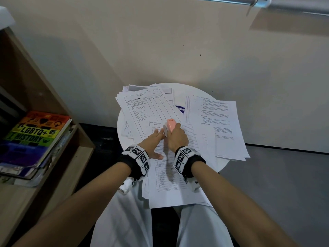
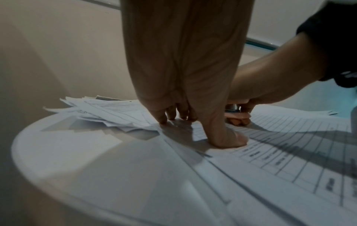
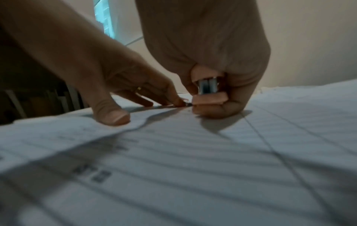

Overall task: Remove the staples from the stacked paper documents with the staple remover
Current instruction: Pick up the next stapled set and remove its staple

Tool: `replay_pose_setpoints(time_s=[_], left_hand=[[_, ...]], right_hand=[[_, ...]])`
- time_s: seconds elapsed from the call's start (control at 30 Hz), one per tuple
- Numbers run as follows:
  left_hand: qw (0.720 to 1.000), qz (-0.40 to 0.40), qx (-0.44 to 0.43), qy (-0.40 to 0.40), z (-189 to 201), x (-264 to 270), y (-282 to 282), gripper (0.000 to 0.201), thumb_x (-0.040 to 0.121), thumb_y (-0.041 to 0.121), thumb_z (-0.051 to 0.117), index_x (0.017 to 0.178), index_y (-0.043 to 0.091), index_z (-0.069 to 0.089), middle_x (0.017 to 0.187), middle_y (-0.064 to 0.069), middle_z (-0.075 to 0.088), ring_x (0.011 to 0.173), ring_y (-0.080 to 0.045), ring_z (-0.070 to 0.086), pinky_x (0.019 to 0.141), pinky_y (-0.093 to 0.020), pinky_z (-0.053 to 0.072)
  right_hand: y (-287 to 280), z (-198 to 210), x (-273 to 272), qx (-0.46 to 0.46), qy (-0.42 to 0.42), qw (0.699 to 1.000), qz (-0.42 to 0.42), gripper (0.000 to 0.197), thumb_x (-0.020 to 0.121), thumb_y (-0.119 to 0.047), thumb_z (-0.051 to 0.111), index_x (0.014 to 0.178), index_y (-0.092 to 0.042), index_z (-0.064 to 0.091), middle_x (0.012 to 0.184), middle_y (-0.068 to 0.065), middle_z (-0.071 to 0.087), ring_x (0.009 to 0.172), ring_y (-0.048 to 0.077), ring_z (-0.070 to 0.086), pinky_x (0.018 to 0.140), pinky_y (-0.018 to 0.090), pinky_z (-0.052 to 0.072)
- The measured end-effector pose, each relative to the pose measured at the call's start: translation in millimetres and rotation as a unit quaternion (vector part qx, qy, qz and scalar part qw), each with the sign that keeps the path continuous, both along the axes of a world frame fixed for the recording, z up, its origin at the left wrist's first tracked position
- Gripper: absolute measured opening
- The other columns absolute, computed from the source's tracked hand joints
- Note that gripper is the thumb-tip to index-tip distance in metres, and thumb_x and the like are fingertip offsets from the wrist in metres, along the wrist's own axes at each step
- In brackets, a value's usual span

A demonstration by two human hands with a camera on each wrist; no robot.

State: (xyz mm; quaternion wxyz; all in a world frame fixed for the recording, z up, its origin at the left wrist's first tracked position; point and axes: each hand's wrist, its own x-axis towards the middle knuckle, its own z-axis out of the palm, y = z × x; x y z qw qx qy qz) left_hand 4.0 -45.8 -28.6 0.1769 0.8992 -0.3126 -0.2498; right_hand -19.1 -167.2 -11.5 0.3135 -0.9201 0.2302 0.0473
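A stapled form with ruled tables (image 1: 170,175) lies across the near side of a small round white table (image 1: 122,145). My right hand (image 1: 176,138) grips a pink staple remover (image 1: 170,127) and holds its metal jaws down at the form's top left corner. In the right wrist view the pink staple remover (image 3: 208,91) shows chrome metal between its pads. My left hand (image 1: 153,141) lies flat on the form (image 2: 270,160), its fingers (image 2: 173,113) and thumb pressing the paper beside the tool. The staple itself is too small to see.
More loose paper stacks (image 1: 220,122) cover the far and right parts of the table, some overhanging its edge. A wooden shelf (image 1: 58,157) with a rainbow-covered book (image 1: 35,134) stands to the left. A beige wall rises behind; my lap is under the form's near end.
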Motion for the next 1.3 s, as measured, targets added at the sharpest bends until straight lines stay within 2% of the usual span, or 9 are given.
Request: replay_pose_setpoints(time_s=[0.17,0.27,0.4,0.53,0.63,0.73,0.9,1.07,1.3], left_hand=[[1.0,0.009,0.019,0.01,0,-1,-1,0.11,0.079,0.023,0.074,0.149,0.005,-0.008,0.16,-0.007,0.004,0.147,-0.021,-0.007,0.119,-0.033,0.006],[0.999,0.014,0.026,0.018,5,0,-2,0.11,0.079,0.025,0.074,0.149,0.006,-0.009,0.159,-0.006,0.01,0.148,-0.021,-0.004,0.119,-0.034,0.006],[0.995,0.037,0.094,-0.027,14,-5,-18,0.084,0.091,0.044,0.053,0.15,0.006,0.007,0.16,-0.007,0.002,0.148,-0.024,0.0,0.12,-0.043,0.009],[0.979,0.102,0.17,-0.056,12,-24,-63,0.092,0.092,0.054,0.043,0.147,-0.005,0.001,0.157,-0.022,-0.008,0.146,-0.035,-0.005,0.12,-0.043,0.009],[0.983,0.073,0.157,-0.055,6,-34,-94,0.091,0.093,0.044,0.05,0.147,-0.005,-0.005,0.156,-0.022,-0.013,0.146,-0.037,-0.006,0.119,-0.041,0.012],[0.986,0.034,0.152,-0.055,4,-40,-109,0.089,0.093,0.035,0.054,0.148,-0.001,-0.005,0.157,-0.016,-0.016,0.146,-0.035,-0.008,0.12,-0.04,0.012],[0.991,-0.012,0.126,-0.033,6,-42,-109,0.078,0.093,0.023,0.057,0.151,0.014,0.005,0.159,0.001,-0.012,0.143,-0.042,-0.012,0.118,-0.053,0.012],[0.993,-0.013,0.113,-0.038,7,-42,-109,0.076,0.09,0.021,0.06,0.15,0.016,0.013,0.16,0.005,-0.005,0.145,-0.04,-0.009,0.117,-0.055,0.013],[0.992,-0.016,0.115,-0.049,8,-41,-110,0.076,0.09,0.021,0.061,0.149,0.017,0.014,0.16,0.007,-0.003,0.145,-0.038,-0.006,0.115,-0.058,0.016]], right_hand=[[-11,4,3,0.091,0.007,0.994,-0.063,0.046,0.101,-0.037,0.037,0.133,-0.005,0.035,0.129,0.02,0.05,0.111,0.037,0.055,0.089,0.044,0.047],[-24,6,-11,0.038,0.004,0.999,-0.015,0.053,0.098,-0.051,0.036,0.129,-0.008,0.036,0.119,0.019,0.056,0.102,0.036,0.058,0.081,0.04,0.045],[-66,3,-47,-0.021,0.009,1.0,0.01,0.041,0.099,-0.042,0.04,0.123,-0.009,0.039,0.116,0.016,0.058,0.1,0.034,0.058,0.077,0.038,0.042],[-103,-1,-81,-0.028,0.023,0.999,-0.019,0.043,0.097,-0.047,0.042,0.118,-0.01,0.042,0.111,0.016,0.059,0.095,0.033,0.058,0.078,0.04,0.045],[-114,-2,-87,-0.012,0.026,0.999,-0.019,0.043,0.096,-0.049,0.042,0.116,-0.01,0.043,0.108,0.016,0.059,0.086,0.03,0.055,0.076,0.039,0.047],[-116,-3,-82,-0.023,0.033,0.999,-0.014,0.042,0.097,-0.046,0.042,0.118,-0.01,0.042,0.112,0.017,0.059,0.094,0.034,0.058,0.074,0.036,0.042],[-114,-2,-71,-0.03,0.028,0.999,-0.013,0.045,0.098,-0.047,0.039,0.122,-0.008,0.042,0.115,0.018,0.059,0.099,0.036,0.059,0.073,0.036,0.039],[-112,-3,-66,-0.038,0.031,0.999,-0.016,0.044,0.099,-0.043,0.039,0.124,-0.007,0.041,0.117,0.019,0.058,0.1,0.037,0.059,0.075,0.038,0.042],[-101,-2,-56,-0.019,0.051,0.997,-0.061,0.049,0.1,-0.041,0.04,0.131,-0.004,0.038,0.128,0.021,0.051,0.113,0.038,0.054,0.09,0.043,0.046]])
